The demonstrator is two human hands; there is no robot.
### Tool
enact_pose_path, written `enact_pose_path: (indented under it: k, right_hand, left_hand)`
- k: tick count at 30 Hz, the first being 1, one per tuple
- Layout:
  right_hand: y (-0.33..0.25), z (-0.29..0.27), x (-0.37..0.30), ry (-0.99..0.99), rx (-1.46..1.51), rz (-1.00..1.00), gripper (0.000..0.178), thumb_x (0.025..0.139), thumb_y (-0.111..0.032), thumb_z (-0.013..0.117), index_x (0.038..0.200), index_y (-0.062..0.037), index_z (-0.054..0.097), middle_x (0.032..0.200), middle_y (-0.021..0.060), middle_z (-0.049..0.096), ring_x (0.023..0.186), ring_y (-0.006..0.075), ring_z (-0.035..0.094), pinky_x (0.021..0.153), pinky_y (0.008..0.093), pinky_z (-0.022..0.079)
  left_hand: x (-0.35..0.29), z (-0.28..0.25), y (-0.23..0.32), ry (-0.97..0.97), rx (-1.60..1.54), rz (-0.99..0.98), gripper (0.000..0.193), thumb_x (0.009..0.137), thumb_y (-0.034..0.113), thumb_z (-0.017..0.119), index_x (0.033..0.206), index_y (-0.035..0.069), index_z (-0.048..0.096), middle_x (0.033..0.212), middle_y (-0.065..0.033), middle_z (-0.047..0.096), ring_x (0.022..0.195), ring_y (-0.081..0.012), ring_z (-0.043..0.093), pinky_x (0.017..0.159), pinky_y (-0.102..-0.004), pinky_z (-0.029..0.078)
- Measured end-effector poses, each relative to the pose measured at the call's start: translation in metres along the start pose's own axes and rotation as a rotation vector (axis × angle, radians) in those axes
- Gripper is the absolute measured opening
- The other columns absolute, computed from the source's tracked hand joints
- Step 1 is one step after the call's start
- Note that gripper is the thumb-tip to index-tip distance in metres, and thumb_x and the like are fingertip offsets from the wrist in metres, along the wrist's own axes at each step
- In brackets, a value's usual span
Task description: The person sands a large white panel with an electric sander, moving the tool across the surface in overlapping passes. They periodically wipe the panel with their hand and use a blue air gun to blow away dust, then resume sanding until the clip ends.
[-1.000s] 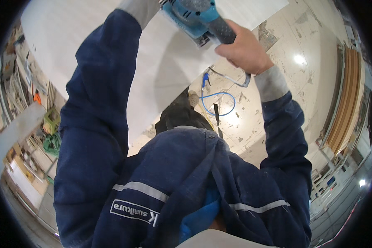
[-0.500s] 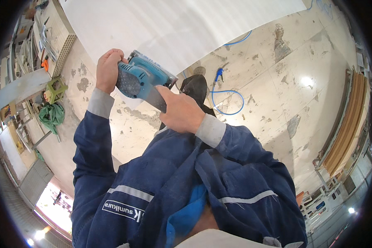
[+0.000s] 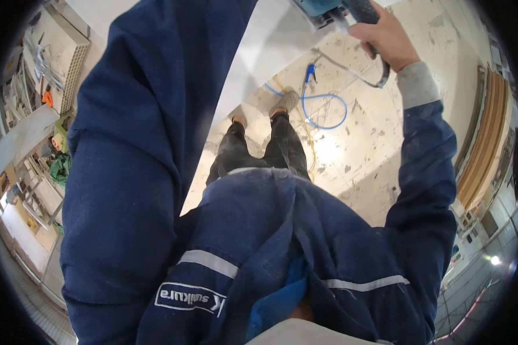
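Note:
My right hand (image 3: 390, 41) is wrapped round the dark rear handle of a teal power sander (image 3: 322, 8) near the top edge. Part of the sander's body is cut off by that edge. Its metal base lies at or just over the edge of a large white panel (image 3: 262, 49); whether it touches cannot be told. A dark cord (image 3: 380, 79) hangs in a curve below the handle. My left sleeve (image 3: 132, 115) stretches up across the left side and out of the top, so my left hand is out of sight.
A blue air hose (image 3: 344, 118) with a blue blow gun (image 3: 311, 72) lies looped on the worn floor by my foot. Stacked brown boards (image 3: 483, 144) stand far right. At the left are a perforated block (image 3: 77, 54), an orange-handled tool (image 3: 47, 99) and a green bag (image 3: 60, 168).
The sander has swung away from my body, up and right, with my right hand on its handle. My left arm has stretched far forward, taking the left hand out of view.

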State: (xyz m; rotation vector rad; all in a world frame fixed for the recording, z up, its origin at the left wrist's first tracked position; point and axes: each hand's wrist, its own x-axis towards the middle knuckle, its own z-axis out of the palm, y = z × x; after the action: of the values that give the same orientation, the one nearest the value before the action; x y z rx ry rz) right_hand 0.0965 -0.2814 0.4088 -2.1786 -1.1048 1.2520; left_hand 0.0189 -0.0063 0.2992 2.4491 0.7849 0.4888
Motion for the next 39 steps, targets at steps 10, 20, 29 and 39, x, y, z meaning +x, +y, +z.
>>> enact_pose_path:
  k: [10,20,29,39]
  right_hand:
    - [-0.034,0.192,-0.130,-0.100,0.075,0.036,0.071,0.077,-0.013,0.071,0.145,0.0000,0.056,0.119,0.0181,0.072,0.109,0.0259,0.069,0.099,0.0384,0.053]
    - [-0.100,0.301,-0.126,-0.090,-0.037,-0.221,0.070,0.083,-0.021,0.070,0.147,0.0017,0.052,0.133,0.0309,0.066,0.127,0.0411,0.064,0.109,0.0431,0.049]
    - [-0.104,0.239,-0.097,0.219,-0.524,-0.285,0.092,0.090,-0.041,0.074,0.163,-0.0102,0.027,0.120,0.0275,0.073,0.111,0.0490,0.070,0.100,0.0513,0.054]
    - [-0.029,0.099,-0.027,0.511,-0.309,-0.069,0.059,0.092,-0.039,0.077,0.133,-0.0004,0.059,0.101,0.0173,0.070,0.078,0.0272,0.066,0.071,0.0418,0.053]
  left_hand:
    - [-0.275,-0.081,-0.040,0.093,-0.226,0.250,0.031,0.097,0.027,0.053,0.089,0.001,0.069,0.079,-0.0075,0.065,0.078,-0.0177,0.061,0.075,-0.0366,0.049]
    - [-0.369,-0.185,-0.092,0.105,-0.661,-0.413,0.030,0.097,0.025,0.057,0.102,0.000,0.074,0.095,-0.0112,0.074,0.091,-0.0202,0.067,0.087,-0.0339,0.052]
    - [-0.302,-0.110,-0.069,0.446,-0.476,-0.144,0.033,0.097,0.021,0.052,0.107,-0.002,0.073,0.122,-0.0276,0.070,0.114,-0.0452,0.065,0.100,-0.0463,0.052]
    - [-0.523,-0.037,-0.015,0.023,-0.879,-0.992,0.073,0.097,0.045,0.075,0.145,-0.003,0.051,0.136,-0.0189,0.065,0.122,-0.0299,0.063,0.103,-0.0431,0.052]
